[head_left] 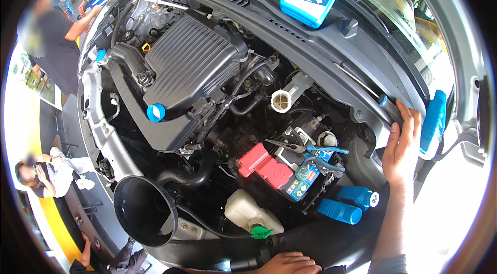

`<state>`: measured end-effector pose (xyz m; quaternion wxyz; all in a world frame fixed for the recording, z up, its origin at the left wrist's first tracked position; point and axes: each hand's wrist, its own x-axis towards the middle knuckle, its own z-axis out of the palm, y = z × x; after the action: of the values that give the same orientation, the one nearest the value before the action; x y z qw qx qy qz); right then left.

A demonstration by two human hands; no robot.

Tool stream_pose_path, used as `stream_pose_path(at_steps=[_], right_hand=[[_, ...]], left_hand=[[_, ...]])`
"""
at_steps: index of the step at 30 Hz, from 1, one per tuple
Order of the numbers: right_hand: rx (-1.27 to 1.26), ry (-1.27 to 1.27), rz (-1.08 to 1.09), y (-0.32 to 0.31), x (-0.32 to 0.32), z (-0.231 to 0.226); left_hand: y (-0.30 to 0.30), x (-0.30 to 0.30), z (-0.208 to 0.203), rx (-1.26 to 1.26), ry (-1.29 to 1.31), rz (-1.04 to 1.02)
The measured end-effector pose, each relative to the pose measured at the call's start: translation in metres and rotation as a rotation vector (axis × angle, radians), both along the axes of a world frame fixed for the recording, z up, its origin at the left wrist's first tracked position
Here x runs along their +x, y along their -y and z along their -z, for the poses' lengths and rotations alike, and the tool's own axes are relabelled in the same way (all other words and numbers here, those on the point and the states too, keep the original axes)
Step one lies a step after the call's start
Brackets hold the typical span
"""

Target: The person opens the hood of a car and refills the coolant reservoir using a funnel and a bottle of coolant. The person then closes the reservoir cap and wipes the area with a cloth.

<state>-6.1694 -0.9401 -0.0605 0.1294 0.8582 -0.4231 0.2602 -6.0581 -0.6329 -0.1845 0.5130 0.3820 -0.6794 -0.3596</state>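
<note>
The right hand (403,144) lies with its fingers extended and slightly parted, thumb held away from them, fingertips on the dark-grey painted metal wing edge (382,113) to the right of the black box-shaped car battery with a red plastic terminal cover (301,189); it grips nothing. The left hand (294,263), on the near side of the battery, shows bent fingers at the lower edge, too cut off to tell whether they hold anything.

A tall bright-blue plastic bottle (434,124) is just beside the right hand, well to the right of the battery. Metal pliers with blue handles (322,150) lie across the battery's top, partly covering it. The ribbed black plastic engine cover (194,59) spreads beyond and left of the battery.

Two blue plastic bottles (339,211) sit together just right of the battery. Left of it is a wide black plastic funnel (135,217); on its near side, an off-white plastic tank with a green cap (243,206). Beyond the battery, a round white filler neck (281,110) gapes uncapped, its brownish inside crossed by a strainer.

The tall bottle's long axis runs nearly in line with the right forearm, its neck pointing away from the person.
</note>
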Motion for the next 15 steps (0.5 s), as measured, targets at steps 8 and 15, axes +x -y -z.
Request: stream_pose_path(at_steps=[8, 15], right_hand=[[-0.039, 0.001, 0.001, 0.001, -0.001, 0.004], [-0.008, 0.005, 0.015, -0.003, 0.0, 0.002]], left_hand=[[-0.006, -0.009, 0.014, -0.037, -0.055, -0.132], [-0.008, -0.006, 0.012, 0.053, -0.055, -0.032]])
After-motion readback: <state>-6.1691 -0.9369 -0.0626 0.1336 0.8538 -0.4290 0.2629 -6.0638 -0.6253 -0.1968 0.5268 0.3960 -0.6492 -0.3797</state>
